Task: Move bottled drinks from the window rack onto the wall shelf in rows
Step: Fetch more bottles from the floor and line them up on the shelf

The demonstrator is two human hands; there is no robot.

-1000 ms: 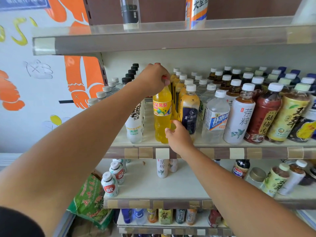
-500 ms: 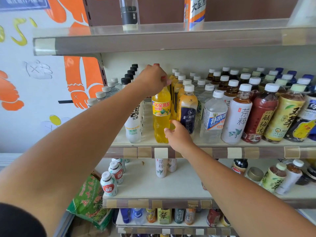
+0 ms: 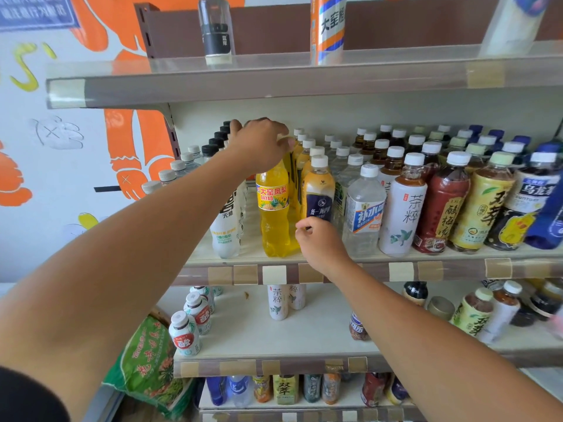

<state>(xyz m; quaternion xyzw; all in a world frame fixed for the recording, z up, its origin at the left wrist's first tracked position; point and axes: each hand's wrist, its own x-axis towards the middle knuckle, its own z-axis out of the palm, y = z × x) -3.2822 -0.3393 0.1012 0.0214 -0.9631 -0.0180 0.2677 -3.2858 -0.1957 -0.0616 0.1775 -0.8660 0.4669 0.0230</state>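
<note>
Little has moved since a moment ago: my left hand (image 3: 262, 144) still sits on top of the yellow bottle (image 3: 272, 214), and my right hand (image 3: 323, 242) is still low at the front of the same row. My view has tipped up a bit, so more of the upper shelf (image 3: 274, 83) shows.

My left fingers are curled down over the cap and neck of the yellow bottle, hiding its top. It stands upright at the front edge of the wall shelf (image 3: 457, 268), its red and yellow label facing me. It is just beside the white bottle (image 3: 227, 226) on its left and touches the dark-labelled bottle (image 3: 320, 193) on its right.

My right fingers are curled in close together at the foot of the dark-labelled bottle, by the gap between it and the yellow one. I cannot tell whether they grip anything or only touch.

Further right along the front stand a clear water bottle (image 3: 364, 217) and a white tea bottle (image 3: 402, 214), with rows of capped bottles running back behind them. On the lower shelf (image 3: 304, 333) a few small bottles stand well apart. A green bag (image 3: 146, 360) sits by its left end.
</note>
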